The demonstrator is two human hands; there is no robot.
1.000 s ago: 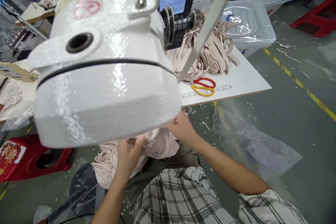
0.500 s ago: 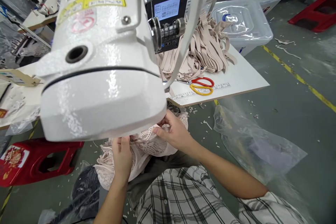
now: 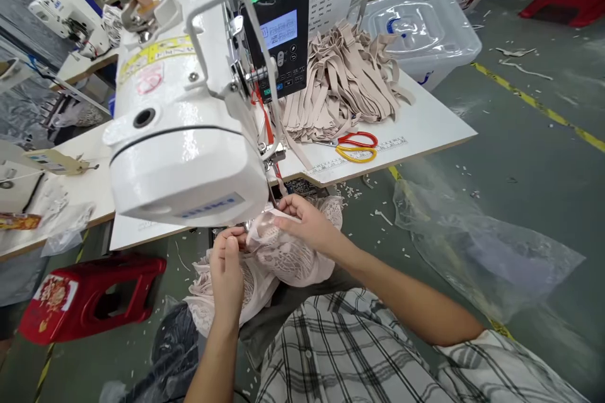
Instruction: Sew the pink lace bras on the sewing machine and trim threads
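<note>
A pale pink lace bra (image 3: 290,259) lies over my lap, its upper edge raised beneath the head of a white sewing machine (image 3: 189,170). My right hand (image 3: 309,225) pinches the bra's edge from the right, thumb against the fabric. On the left, my left hand (image 3: 227,274) has its fingers bent together at the other side of the same edge, close under the machine head. The needle area is mostly hidden behind the head. More pale lace fabric (image 3: 201,289) hangs below my left hand.
Beige straps (image 3: 350,82) are heaped on the white table (image 3: 425,129). Scissors (image 3: 357,152) with red and yellow handles lie near its edge, by a printed ruler. A control screen (image 3: 283,38) stands behind. A red stool (image 3: 94,296) is at left, lidded plastic boxes (image 3: 425,25) at right.
My view has pulled back and shifted, so the machine head looks smaller and shows more of the table. The bra's edge is more exposed between my hands, which still hold it.
</note>
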